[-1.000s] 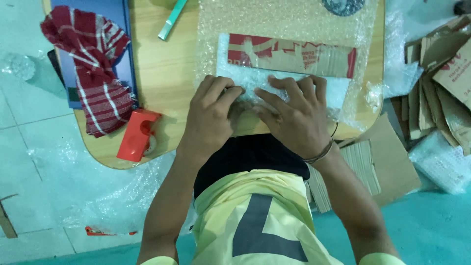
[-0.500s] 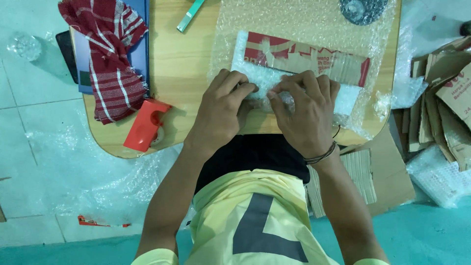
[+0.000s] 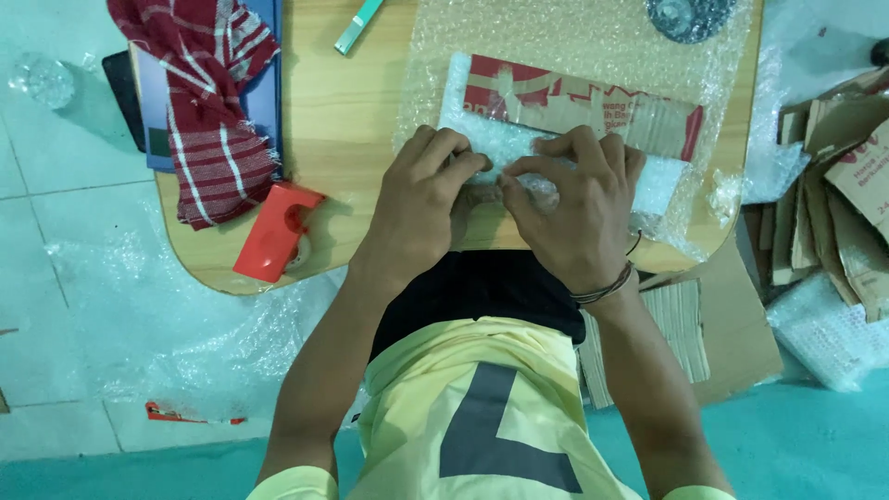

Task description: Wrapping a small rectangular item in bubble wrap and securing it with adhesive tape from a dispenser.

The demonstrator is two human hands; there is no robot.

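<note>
Smooth matt wood on the desk point(image 3: 352, 139). Clear glossy bubble wrap point(image 3: 574, 46) over corrugated cardboard point(image 3: 593, 106). Woven striped cloth point(image 3: 208, 102), glossy red plastic tape dispenser point(image 3: 273, 231).

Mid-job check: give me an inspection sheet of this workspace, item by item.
Surface: wooden board with rounded corners, lying on pale floor tiles.
Job's things: cardboard piece lying on bubble wrap; its near edge is covered by a wrap fold.
Clutter: red striped cloth on a blue folder, red tape dispenser, green marker, grey roll at the far edge.
Grippers: left hand and right hand press the wrap fold, fingertips meeting.
Cables: nothing seen.
Surroundings: cardboard scraps on the right, loose plastic film on the left, teal floor near the person.
</note>
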